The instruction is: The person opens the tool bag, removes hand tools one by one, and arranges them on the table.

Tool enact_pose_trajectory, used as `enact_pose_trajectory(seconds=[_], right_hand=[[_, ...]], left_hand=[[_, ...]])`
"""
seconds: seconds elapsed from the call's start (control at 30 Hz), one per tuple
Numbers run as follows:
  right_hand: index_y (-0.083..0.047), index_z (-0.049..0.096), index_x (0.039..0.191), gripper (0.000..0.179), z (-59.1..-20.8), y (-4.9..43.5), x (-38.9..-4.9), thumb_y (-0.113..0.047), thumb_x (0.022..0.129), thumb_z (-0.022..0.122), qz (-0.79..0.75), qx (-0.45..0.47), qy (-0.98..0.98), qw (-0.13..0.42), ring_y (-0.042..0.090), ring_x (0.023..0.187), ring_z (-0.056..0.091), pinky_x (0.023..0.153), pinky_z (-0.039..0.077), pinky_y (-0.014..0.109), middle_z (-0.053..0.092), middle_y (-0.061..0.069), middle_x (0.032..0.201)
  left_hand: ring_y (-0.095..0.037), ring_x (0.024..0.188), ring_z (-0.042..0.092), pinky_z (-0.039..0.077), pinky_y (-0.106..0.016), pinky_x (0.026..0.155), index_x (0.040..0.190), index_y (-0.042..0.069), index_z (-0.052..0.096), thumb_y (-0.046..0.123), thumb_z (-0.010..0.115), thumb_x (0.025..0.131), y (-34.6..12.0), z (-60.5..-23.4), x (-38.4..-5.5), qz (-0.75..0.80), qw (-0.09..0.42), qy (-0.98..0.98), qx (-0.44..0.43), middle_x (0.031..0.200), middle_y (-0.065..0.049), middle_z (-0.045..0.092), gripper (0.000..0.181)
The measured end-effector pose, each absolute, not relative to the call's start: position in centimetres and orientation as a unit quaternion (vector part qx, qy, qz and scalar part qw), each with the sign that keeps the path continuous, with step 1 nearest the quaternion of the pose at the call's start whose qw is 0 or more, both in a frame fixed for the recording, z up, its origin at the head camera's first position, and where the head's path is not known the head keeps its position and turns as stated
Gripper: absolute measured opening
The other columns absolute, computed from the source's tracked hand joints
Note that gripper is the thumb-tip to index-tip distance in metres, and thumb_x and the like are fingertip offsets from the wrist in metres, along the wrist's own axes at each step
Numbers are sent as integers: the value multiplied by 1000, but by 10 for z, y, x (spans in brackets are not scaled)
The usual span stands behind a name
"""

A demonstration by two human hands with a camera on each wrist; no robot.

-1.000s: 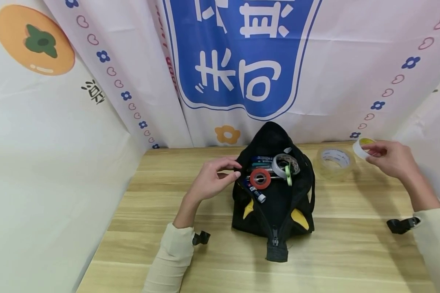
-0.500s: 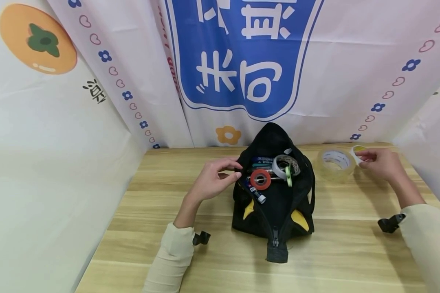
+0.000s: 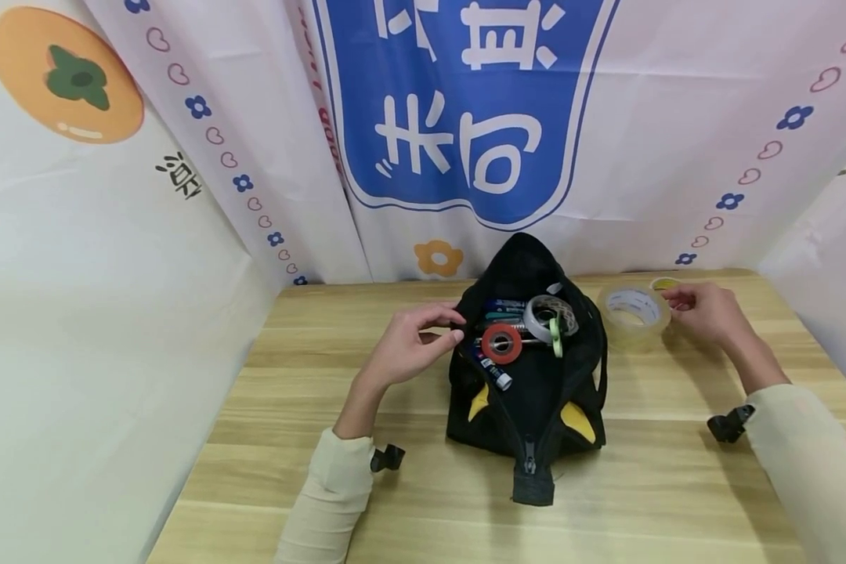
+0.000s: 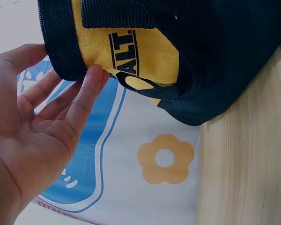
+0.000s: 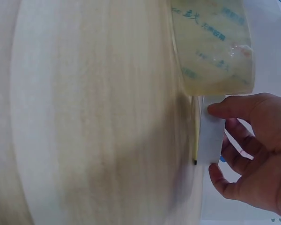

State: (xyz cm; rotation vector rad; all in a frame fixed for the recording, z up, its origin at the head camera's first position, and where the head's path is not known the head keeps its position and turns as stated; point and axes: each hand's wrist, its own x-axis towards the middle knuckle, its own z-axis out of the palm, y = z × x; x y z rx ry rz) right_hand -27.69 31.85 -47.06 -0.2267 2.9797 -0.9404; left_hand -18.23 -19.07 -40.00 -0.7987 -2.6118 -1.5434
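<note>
A black tool bag (image 3: 525,427) with yellow patches stands unzipped on the table. My left hand (image 3: 416,345) pinches the left edge of its mouth; in the left wrist view the thumb and fingertips (image 4: 94,70) lie on either side of the zipper band. Inside are a red tape roll (image 3: 500,345), a grey tape roll (image 3: 536,317), a thin green roll (image 3: 554,337), a glue stick (image 3: 495,374) and several pens. To the right, my right hand (image 3: 708,313) grips a white tape roll (image 5: 210,133) by its sides, right up against a wide clear tape roll (image 5: 215,47).
The wooden table (image 3: 289,407) backs onto a printed cloth wall (image 3: 627,157) with a blue sign. A white side wall (image 3: 113,313) rises at the left. A zipper tab (image 3: 533,486) sticks out toward the front of the bag.
My right hand has moved left with the white tape roll and lowered it beside the clear roll, which has shifted slightly left. The left hand keeps its place at the bag's edge.
</note>
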Motion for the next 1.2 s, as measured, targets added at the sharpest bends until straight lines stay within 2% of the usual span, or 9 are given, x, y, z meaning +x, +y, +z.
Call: enact_pose_trajectory(seconds=[0.07, 0.13, 0.23, 0.47, 0.87, 1.2], right_hand=[[8, 68, 133, 39, -470, 319, -277, -3, 95, 63, -300, -65, 952, 11, 45, 107, 68, 86, 57, 46, 71, 33, 123], [8, 66, 135, 41, -468, 318, -276, -3, 96, 62, -304, -57, 951, 15, 51, 116, 64, 95, 55, 61, 67, 36, 131], [7, 66, 136, 40, -464, 317, -273, -5, 97, 63, -307, -53, 950, 0, 56, 123, 59, 101, 48, 71, 63, 38, 137], [8, 67, 133, 36, -441, 302, -266, -6, 100, 65, -309, -74, 946, -61, 55, 120, 59, 98, 47, 72, 65, 38, 132], [4, 70, 132, 33, -399, 251, -244, -10, 102, 69, -334, -114, 930, -98, 50, 119, 64, 102, 49, 70, 70, 32, 129], [0, 73, 131, 32, -366, 213, -227, -11, 101, 71, -364, -157, 915, -79, 43, 118, 68, 106, 51, 64, 74, 25, 129]], left_hand=[[-30, 127, 72, 66, -35, 92, 123, 4, 76, 19, 72, 103, -191, -400, -182, -493, 2, -832, -256, 151, -15, 64, 25], [-30, 127, 72, 66, -34, 92, 123, 5, 76, 19, 72, 103, -192, -399, -183, -494, 2, -831, -257, 151, -15, 64, 25], [-31, 128, 72, 66, -34, 92, 123, 7, 77, 19, 72, 103, -192, -399, -183, -495, 0, -830, -258, 152, -15, 64, 23], [-30, 130, 70, 66, -34, 92, 123, 7, 77, 21, 72, 103, -190, -395, -181, -485, 3, -838, -250, 152, -14, 64, 24], [-29, 128, 71, 65, -33, 92, 122, 5, 76, 19, 72, 104, -189, -399, -180, -487, -4, -837, -249, 151, -13, 65, 24], [-30, 132, 68, 65, -35, 93, 124, 3, 76, 21, 73, 103, -187, -399, -180, -481, 2, -840, -250, 151, -13, 65, 28]])
